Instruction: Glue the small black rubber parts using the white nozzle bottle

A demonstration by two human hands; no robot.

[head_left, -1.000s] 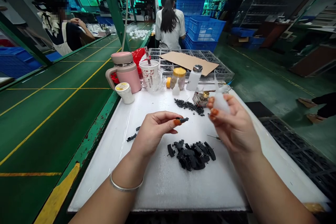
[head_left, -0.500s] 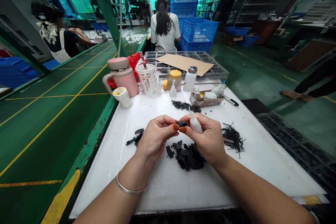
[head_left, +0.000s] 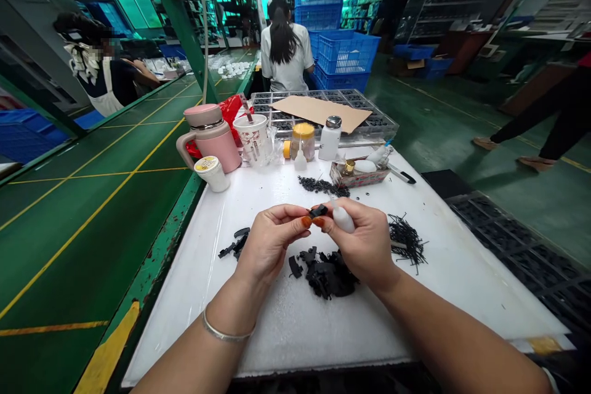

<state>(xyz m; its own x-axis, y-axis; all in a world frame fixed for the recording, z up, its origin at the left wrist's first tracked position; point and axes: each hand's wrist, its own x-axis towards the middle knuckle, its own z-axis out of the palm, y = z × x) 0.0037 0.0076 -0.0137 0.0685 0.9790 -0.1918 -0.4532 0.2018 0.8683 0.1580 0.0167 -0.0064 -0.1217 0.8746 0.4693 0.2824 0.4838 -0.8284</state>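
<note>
above the tabletop (head_left: 295, 332), left hand (head_left: 272, 239) pinches a black plastic part (head_left: 318, 211); right hand (head_left: 359, 240) grips a white squeeze bottle (head_left: 343, 219).

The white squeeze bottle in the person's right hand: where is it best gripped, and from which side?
Grip the rounded body of the white squeeze bottle, probably from the right, as the right hand has it: the body fills the fingers, while the narrow nozzle tapers upward, close to the small black plastic part.
</note>
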